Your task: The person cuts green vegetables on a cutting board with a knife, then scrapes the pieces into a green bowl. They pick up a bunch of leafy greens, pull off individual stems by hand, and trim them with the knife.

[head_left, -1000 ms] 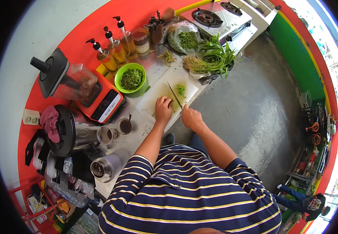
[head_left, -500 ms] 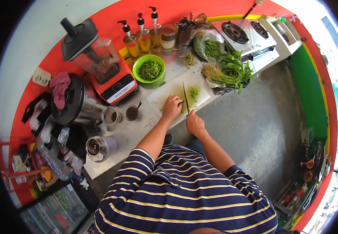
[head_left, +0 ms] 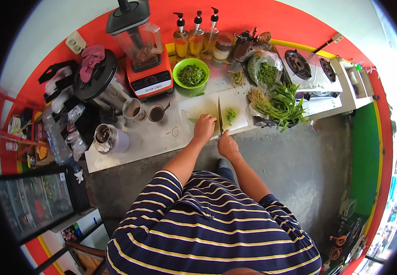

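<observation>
A white cutting board (head_left: 241, 97) lies at the counter's front edge. My right hand (head_left: 228, 145) is wrapped round the handle of a knife (head_left: 220, 112), whose blade points away from me over the board. Just left of the blade, my left hand (head_left: 205, 127) is closed, its fingers pressed on the board; a bit of green shows beside it, but what the fingers hold is hidden. Chopped greens (head_left: 231, 114) form a small pile right of the blade. A green bowl (head_left: 207, 70) of chopped greens stands behind the board. Leafy greens (head_left: 281, 103) lie to its right.
On the left stand a red blender (head_left: 150, 80), two cups (head_left: 155, 113) and a steel container (head_left: 111, 138). Three pump bottles (head_left: 196, 39) line the back. A gas stove (head_left: 315, 73) is at the right, near a plastic bag of greens (head_left: 266, 72).
The camera view has turned, so the counter appears more level. Both hands remain at the board and the knife, with little visible movement.
</observation>
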Demonstrator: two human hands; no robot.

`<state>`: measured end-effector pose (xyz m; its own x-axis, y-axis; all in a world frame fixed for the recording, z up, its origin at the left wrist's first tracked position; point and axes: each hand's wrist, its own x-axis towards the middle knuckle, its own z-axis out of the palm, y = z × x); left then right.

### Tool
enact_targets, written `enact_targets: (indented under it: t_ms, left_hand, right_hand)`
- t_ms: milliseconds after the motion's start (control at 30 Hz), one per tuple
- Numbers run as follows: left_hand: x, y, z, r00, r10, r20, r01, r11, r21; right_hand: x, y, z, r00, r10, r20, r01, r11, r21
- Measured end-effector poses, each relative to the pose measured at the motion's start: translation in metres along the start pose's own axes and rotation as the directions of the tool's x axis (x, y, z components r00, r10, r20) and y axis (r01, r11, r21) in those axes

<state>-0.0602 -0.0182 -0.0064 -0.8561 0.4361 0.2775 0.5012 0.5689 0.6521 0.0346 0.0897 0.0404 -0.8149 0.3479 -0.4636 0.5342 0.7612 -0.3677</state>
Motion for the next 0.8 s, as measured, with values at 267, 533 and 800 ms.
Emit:
enact_targets:
  t_ms: [267,533,800]
  left_hand:
    - [-0.006,0.021,0.001,0.987,-0.141,-0.077,0.144,0.989,0.028]
    - [-0.018,0.029,0.010,0.958,-0.244,-0.151,0.252,0.967,0.037]
    - [-0.022,0.043,0.012,0.946,-0.272,-0.176,0.294,0.950,0.108]
  right_hand:
    - [0.000,0.003,-0.036,0.976,-0.196,0.091,0.205,0.973,-0.104]
    - [0.007,0.022,-0.023,0.957,-0.255,0.140,0.281,0.935,-0.216]
    - [0.027,0.023,-0.041,0.915,-0.337,0.224,0.394,0.865,-0.311]
